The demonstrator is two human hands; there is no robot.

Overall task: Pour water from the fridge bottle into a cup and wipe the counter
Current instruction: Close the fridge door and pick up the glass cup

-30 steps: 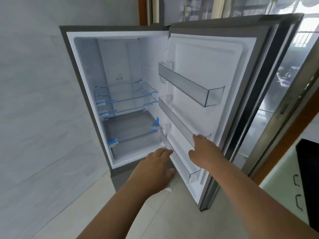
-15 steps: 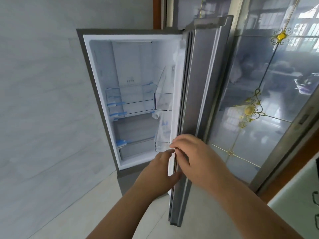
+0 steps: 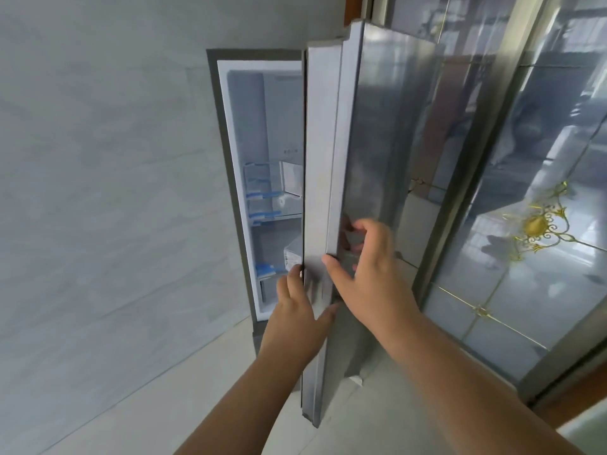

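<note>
The grey fridge door (image 3: pixel 377 142) stands edge-on to me, swung most of the way over the fridge's white interior (image 3: pixel 262 126). Only a narrow strip of shelves with blue clips (image 3: pixel 262 195) shows to the door's left. My left hand (image 3: pixel 299 310) grips the door's edge low down, fingers around the inner side and thumb on the outer. My right hand (image 3: pixel 368 274) holds the same edge just above, thumb on the edge and fingers on the front face. No bottle, cup or cloth is visible.
A pale tiled wall (image 3: pixel 98 192) fills the left side. To the right is a glass door (image 3: pixel 542 224) with gold ornaments in a metal frame. Light floor tiles (image 3: pixel 164 405) lie below. A pale corner (image 3: pixel 588 425) shows at the bottom right.
The fridge door has swung from wide open to nearly edge-on, covering most of the interior. Both hands moved from the door's inner shelves onto its outer edge.
</note>
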